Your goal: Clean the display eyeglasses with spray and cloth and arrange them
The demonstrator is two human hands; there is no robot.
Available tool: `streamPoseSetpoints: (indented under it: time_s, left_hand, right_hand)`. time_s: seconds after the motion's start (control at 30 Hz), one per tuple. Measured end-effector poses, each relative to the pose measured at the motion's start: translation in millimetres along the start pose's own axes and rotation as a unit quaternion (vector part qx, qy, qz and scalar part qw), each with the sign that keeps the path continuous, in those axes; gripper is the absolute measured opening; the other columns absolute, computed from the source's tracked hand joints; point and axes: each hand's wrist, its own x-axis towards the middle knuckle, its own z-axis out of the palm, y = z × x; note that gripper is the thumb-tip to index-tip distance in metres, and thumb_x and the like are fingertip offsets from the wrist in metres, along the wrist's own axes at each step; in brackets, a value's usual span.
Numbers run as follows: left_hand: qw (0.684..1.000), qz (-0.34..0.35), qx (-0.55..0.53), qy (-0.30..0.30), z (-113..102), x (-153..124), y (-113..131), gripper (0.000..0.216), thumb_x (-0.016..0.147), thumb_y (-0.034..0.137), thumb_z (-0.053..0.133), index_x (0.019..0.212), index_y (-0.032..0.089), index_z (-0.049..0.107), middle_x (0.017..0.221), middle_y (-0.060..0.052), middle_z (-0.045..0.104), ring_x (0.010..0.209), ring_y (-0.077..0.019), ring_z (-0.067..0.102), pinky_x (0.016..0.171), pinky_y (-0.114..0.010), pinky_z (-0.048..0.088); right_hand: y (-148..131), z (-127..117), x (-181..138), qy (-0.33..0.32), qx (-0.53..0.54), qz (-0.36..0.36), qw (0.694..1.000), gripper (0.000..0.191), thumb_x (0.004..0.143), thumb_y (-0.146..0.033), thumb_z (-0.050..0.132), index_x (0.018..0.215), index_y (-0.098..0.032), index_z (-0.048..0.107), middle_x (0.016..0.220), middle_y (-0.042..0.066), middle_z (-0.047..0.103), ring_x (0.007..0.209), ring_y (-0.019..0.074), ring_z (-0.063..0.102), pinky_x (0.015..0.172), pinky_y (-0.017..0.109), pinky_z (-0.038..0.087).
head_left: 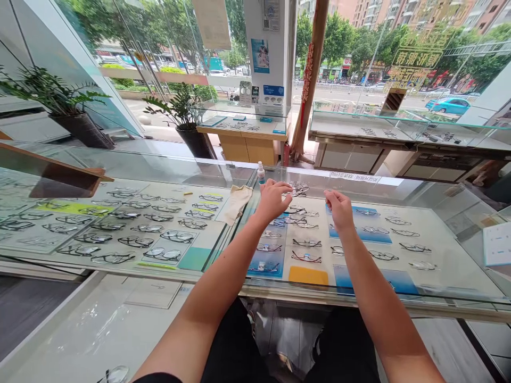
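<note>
Over the glass display counter (423, 205), my left hand (274, 199) reaches forward with forefinger and thumb apart and nothing visible between them. Just beyond its fingertips is a small group of eyeglasses (300, 188). A small spray bottle (261, 173) with a white top stands upright behind that hand, its lower part partly covered. To the right, my right hand (340, 208) is raised with its fingers closed in a pinch. Whatever they hold, if anything, is too small to make out. Rows of eyeglasses (306, 243) lie under the glass below both hands.
A crumpled beige cloth (237, 204) lies left of my left hand. More eyeglasses (146, 227) fill the left case, with a wooden-edged piece (67, 173) at far left. Potted plants (187, 122) and other display cases (399, 127) stand beyond, near the windows.
</note>
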Motion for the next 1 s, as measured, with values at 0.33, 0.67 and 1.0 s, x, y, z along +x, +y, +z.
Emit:
streamPoseSetpoints:
  time_s: [0.33,0.67,1.0]
  left_hand:
    - [0.925,0.000,-0.376,-0.058,-11.3,-11.0,42.2,0.025,0.088,0.028,0.072,0.108,0.026,0.087,0.130,-0.006,0.080,0.125,-0.0287,0.070,0.109,-0.044,0.051]
    - [0.931,-0.051,-0.360,0.019,-10.3,-15.1,46.1,0.020,0.087,0.043,0.080,0.089,0.022,0.081,0.097,-0.005,0.082,0.099,-0.0237,0.069,0.095,-0.038,0.050]
    - [0.872,0.009,-0.488,-0.036,-51.6,9.8,60.4,0.031,0.089,0.049,0.084,0.087,0.019,0.075,0.096,-0.005,0.076,0.090,-0.0172,0.066,0.085,-0.033,0.050]
  right_hand:
    - [1.4,21.6,-14.3,-0.066,-0.066,-0.036,0.995,0.046,0.088,-0.065,0.074,0.085,-0.021,0.066,0.066,-0.005,0.044,0.064,0.0143,0.035,0.060,0.031,0.030]
    - [-17.8,19.8,-25.2,-0.055,-0.103,-0.113,0.987,0.038,0.093,-0.058,0.074,0.085,-0.021,0.070,0.070,-0.001,0.056,0.066,0.0156,0.042,0.062,0.032,0.036]
    - [-88.4,15.0,-10.4,-0.102,-0.103,-0.175,0.974,0.031,0.098,-0.051,0.073,0.088,-0.022,0.078,0.076,0.001,0.066,0.070,0.0162,0.049,0.067,0.032,0.042]
